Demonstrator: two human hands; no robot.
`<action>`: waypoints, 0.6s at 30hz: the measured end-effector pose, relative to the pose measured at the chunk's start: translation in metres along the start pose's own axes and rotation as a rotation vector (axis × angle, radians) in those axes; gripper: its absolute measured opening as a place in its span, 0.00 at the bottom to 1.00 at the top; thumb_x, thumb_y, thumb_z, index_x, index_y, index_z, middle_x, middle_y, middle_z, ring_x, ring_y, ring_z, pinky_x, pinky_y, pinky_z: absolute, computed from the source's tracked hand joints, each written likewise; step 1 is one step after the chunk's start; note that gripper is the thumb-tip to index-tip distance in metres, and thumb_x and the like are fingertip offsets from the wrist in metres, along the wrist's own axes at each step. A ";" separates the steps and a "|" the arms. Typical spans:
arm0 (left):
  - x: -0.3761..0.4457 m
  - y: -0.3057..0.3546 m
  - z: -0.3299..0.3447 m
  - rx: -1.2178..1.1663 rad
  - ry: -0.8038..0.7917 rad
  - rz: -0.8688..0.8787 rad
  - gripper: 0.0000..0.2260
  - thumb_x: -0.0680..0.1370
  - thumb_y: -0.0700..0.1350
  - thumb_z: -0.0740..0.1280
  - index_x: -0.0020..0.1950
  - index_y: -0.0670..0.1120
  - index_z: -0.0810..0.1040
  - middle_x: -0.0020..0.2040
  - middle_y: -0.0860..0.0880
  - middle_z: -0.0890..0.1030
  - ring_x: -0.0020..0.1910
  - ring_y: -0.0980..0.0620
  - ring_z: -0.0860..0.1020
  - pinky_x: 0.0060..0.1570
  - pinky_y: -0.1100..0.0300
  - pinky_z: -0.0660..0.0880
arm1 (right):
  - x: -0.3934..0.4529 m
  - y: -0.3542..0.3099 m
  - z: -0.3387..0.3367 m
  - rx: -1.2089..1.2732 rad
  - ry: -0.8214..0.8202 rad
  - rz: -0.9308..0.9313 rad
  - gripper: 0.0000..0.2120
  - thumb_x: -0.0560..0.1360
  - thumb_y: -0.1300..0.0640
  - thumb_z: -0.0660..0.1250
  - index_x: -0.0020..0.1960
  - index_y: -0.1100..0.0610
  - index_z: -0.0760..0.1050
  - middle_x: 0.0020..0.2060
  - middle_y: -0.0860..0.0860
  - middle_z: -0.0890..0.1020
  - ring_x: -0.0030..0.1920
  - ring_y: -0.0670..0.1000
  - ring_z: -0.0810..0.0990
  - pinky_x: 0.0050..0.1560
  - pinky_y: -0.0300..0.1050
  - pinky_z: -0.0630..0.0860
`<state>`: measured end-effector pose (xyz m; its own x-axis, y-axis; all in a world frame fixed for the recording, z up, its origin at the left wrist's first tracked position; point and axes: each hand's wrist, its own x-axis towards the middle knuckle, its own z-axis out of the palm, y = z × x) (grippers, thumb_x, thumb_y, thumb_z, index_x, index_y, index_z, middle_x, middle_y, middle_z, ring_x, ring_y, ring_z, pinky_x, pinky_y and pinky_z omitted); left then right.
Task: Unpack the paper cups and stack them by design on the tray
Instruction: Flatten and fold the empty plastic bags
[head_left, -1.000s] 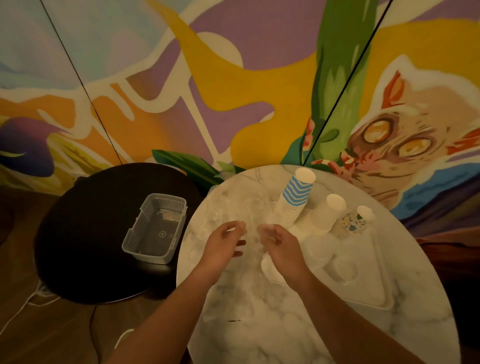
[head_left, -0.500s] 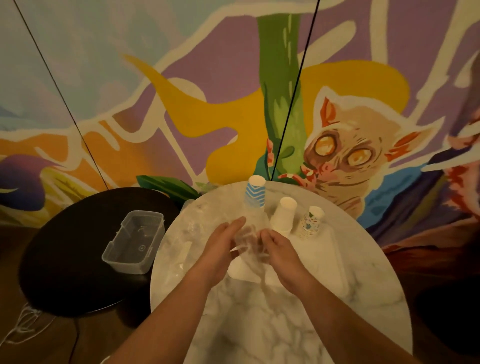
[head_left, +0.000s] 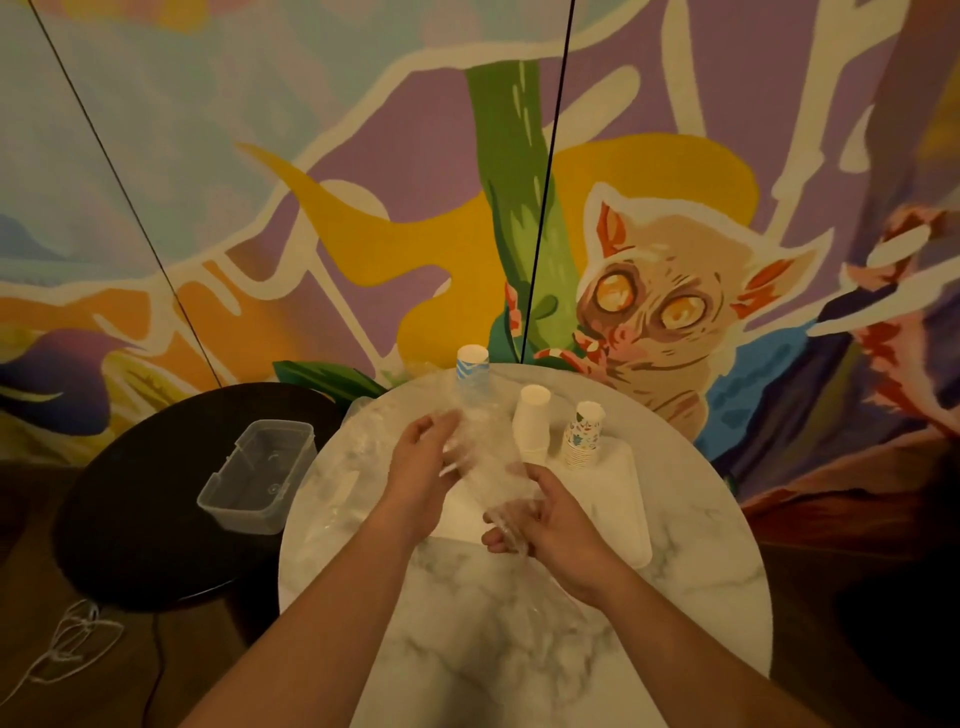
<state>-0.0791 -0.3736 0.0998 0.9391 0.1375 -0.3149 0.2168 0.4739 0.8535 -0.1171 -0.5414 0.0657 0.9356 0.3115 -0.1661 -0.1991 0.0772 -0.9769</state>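
From the head view, both hands meet over the marble table (head_left: 519, 649) to work the clear plastic wrapper (head_left: 488, 467). The left hand (head_left: 421, 467) curls round its far end, and the right hand (head_left: 545, 514) pinches the near end. On the white tray (head_left: 623, 499) stand three stacks: blue-striped cups (head_left: 471, 371) far left, plain white cups (head_left: 531, 423), and floral cups (head_left: 584, 434) right.

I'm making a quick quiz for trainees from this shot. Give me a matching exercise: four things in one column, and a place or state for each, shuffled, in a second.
Things:
1. blue striped cup stack
2. plain white cup stack
3. clear plastic container
4. clear plastic wrap

Places or states:
A. on the dark round table
B. held between both hands
C. between the other two stacks
D. farthest stack, on the left

Pairs: 1-D, 2-C, 3-A, 4-B
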 end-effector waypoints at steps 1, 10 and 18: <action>-0.006 -0.003 0.001 0.038 -0.065 -0.049 0.16 0.78 0.49 0.72 0.63 0.44 0.79 0.55 0.44 0.84 0.49 0.46 0.83 0.51 0.51 0.81 | -0.003 -0.001 -0.002 -0.005 -0.009 -0.017 0.20 0.81 0.70 0.60 0.69 0.53 0.65 0.47 0.62 0.85 0.43 0.59 0.85 0.50 0.54 0.82; -0.029 -0.016 0.015 0.153 0.042 0.014 0.09 0.82 0.47 0.67 0.54 0.41 0.80 0.45 0.45 0.87 0.39 0.48 0.86 0.37 0.57 0.82 | -0.026 -0.002 -0.020 -0.076 -0.015 -0.108 0.25 0.82 0.62 0.62 0.70 0.37 0.62 0.54 0.59 0.84 0.47 0.59 0.86 0.48 0.52 0.83; -0.038 -0.018 0.025 0.151 0.090 0.006 0.09 0.82 0.45 0.67 0.52 0.39 0.82 0.44 0.43 0.87 0.35 0.50 0.85 0.31 0.60 0.80 | -0.037 -0.008 -0.031 -0.414 0.003 -0.455 0.16 0.72 0.59 0.74 0.53 0.39 0.83 0.70 0.43 0.71 0.62 0.43 0.78 0.55 0.39 0.79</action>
<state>-0.1118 -0.4087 0.1069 0.9142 0.2203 -0.3401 0.2556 0.3376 0.9059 -0.1414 -0.5831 0.0759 0.9011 0.3310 0.2800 0.3495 -0.1725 -0.9209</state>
